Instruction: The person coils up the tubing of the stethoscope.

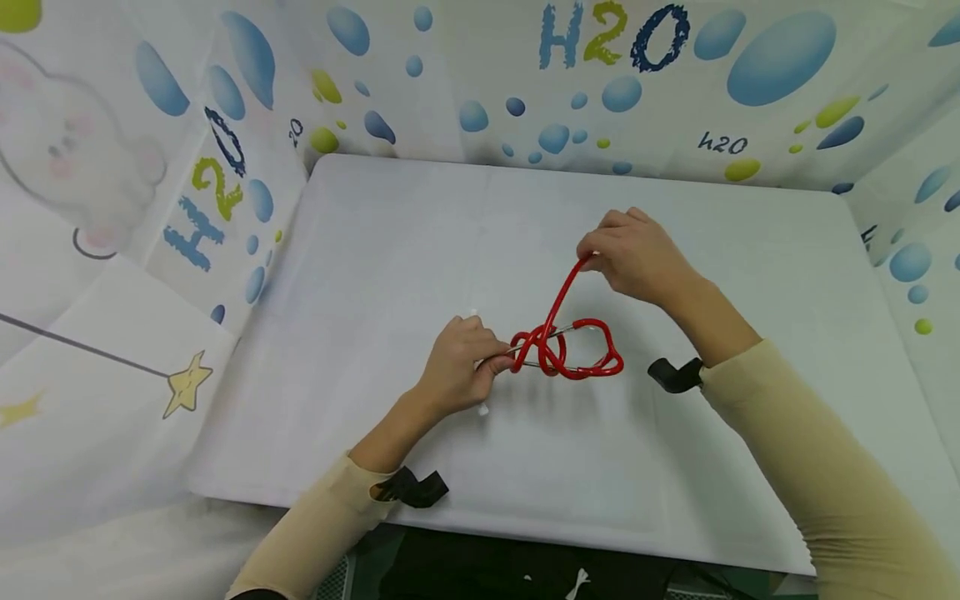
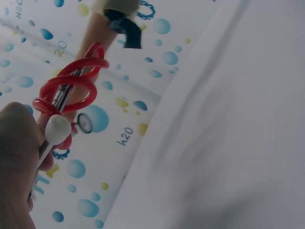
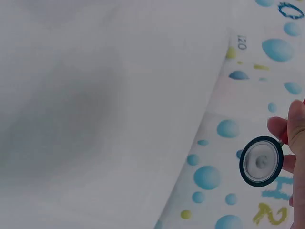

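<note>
A stethoscope with red tubing (image 1: 603,372) is held over the white table, its tube wound in loops around its metal ear tubes. My left hand (image 1: 461,362) grips the ear tubes at the ear-tip end. One white ear tip (image 2: 58,130) shows large in the left wrist view, beside the thumb. My right hand (image 1: 637,258), farther back and to the right, pinches the red tube near its end, drawing that stretch up from the loops. In the right wrist view, the round chest piece (image 3: 260,162) with its dark rim hangs by the fingers; the head view hides it behind the hand.
A white-covered table (image 1: 360,250) lies beneath both hands. Behind it and at its sides hang white sheets (image 1: 465,67) printed with blue and green drops and H2O lettering. Black mounts (image 1: 675,376) stick out at both sleeve cuffs. Dark floor shows past the front edge.
</note>
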The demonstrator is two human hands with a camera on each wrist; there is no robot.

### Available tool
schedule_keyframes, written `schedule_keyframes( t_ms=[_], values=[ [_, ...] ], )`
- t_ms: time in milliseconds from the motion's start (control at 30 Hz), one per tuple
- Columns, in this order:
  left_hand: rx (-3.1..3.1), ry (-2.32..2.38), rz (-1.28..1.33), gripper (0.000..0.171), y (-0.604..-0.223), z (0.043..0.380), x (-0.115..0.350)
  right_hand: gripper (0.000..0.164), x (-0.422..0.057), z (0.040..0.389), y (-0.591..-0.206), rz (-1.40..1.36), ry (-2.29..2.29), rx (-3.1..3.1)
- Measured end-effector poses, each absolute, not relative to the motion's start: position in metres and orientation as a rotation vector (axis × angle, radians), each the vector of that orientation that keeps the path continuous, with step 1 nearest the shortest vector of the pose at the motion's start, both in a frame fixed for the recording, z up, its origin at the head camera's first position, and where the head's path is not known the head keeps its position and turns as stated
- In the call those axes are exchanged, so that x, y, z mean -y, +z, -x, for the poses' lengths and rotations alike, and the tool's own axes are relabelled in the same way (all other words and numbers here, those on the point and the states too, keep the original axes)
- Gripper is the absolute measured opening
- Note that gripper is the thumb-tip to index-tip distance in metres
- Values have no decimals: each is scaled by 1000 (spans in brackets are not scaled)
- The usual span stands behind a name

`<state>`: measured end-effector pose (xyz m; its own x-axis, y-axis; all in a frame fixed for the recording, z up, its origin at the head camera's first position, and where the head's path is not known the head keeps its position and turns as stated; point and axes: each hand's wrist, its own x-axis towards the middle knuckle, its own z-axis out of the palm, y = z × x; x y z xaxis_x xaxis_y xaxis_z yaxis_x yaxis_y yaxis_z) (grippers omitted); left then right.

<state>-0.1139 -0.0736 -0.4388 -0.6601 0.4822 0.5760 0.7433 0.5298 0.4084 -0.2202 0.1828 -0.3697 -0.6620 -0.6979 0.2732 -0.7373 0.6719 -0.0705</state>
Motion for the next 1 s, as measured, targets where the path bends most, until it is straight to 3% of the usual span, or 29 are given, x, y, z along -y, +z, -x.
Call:
schedule_keyframes(
  t_ms=[400, 667, 833, 1000],
  values=[
    [2199, -954, 968, 11, -431, 116, 68, 16, -188, 208, -400, -905, 468, 2802],
    [2149, -982, 841, 21, -423, 122, 71, 27, -182, 183, -429, -730, 734, 2886],
    [2187, -979, 706, 20, -420, 127, 77, 41, -181, 160, -440, -629, 885, 2893],
    [2258, -942, 605, 15, -417, 130, 79, 29, -182, 138, -441, -771, 1142, 2832]
  ],
)
